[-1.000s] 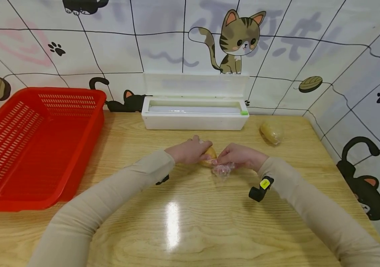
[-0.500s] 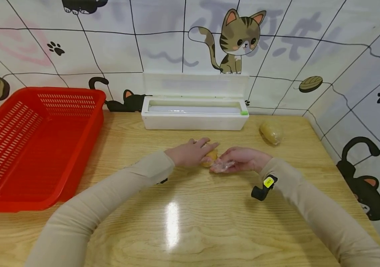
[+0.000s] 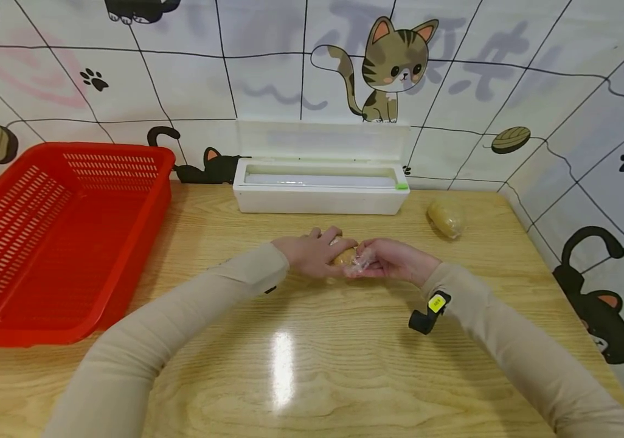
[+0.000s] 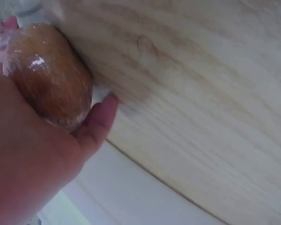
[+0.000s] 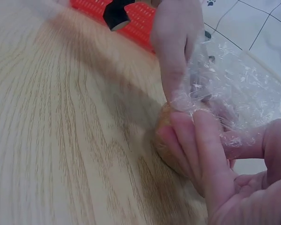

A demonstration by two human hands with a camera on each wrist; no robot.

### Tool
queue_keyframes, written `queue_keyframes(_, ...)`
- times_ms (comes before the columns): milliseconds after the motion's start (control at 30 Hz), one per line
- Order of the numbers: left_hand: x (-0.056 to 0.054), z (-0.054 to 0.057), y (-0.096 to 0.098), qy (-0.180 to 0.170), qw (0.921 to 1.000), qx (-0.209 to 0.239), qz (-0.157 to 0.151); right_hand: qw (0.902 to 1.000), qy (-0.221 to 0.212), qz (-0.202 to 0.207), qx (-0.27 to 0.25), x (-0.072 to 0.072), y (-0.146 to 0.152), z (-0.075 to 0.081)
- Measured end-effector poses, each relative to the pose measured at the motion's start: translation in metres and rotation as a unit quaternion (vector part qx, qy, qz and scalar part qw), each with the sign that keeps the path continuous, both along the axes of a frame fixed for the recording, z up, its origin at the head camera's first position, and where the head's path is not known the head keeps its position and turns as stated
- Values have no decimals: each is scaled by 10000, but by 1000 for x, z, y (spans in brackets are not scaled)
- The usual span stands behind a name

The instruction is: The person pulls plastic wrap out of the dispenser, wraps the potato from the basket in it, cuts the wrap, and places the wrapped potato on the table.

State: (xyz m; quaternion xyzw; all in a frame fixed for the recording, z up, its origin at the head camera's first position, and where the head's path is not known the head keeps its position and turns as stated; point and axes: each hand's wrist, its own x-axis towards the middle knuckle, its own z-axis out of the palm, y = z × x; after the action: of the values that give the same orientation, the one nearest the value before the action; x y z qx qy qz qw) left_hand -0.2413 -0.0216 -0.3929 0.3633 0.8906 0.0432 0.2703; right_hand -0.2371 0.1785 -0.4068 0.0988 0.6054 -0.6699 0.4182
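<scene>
Between the two hands, low over the wooden table, is an oval golden-brown thing (image 4: pixel 54 77) like a potato or bun, covered in clear cling film. My left hand (image 3: pixel 312 252) holds it from the left, thumb and fingers curved about its sides. My right hand (image 3: pixel 396 260) pinches the bunched loose film (image 3: pixel 360 261) at its right end. In the right wrist view the film (image 5: pixel 229 89) stands up crinkled between thumb and fingers, while other fingers lie against the oval thing (image 5: pixel 166 140). Its underside is hidden.
A white cling film box (image 3: pixel 320 199) stands lid up at the back, with a pale roll inside. Right of it lies a yellowish film-wrapped oval thing (image 3: pixel 446 218). A red plastic basket (image 3: pixel 150 237) stands at the left. A printed cat-pattern sheet (image 3: pixel 268 85) rises behind the table.
My right hand has gathered the loose film from the table and brought it up against the oval thing's right end. My left hand has shifted slightly over it, its fingers spreading more.
</scene>
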Motion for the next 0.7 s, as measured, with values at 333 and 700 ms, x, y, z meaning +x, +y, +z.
queue_keyframes(333, 1, 5, 3, -444, 9988, -48, 184, 9948, -658, -311, -715, 1, 2, 5)
queue_keyframes(700, -8, -4, -3, -669, 9939, 691, 531, 9560, 2188, 1465, 1294, 3, 15, 23)
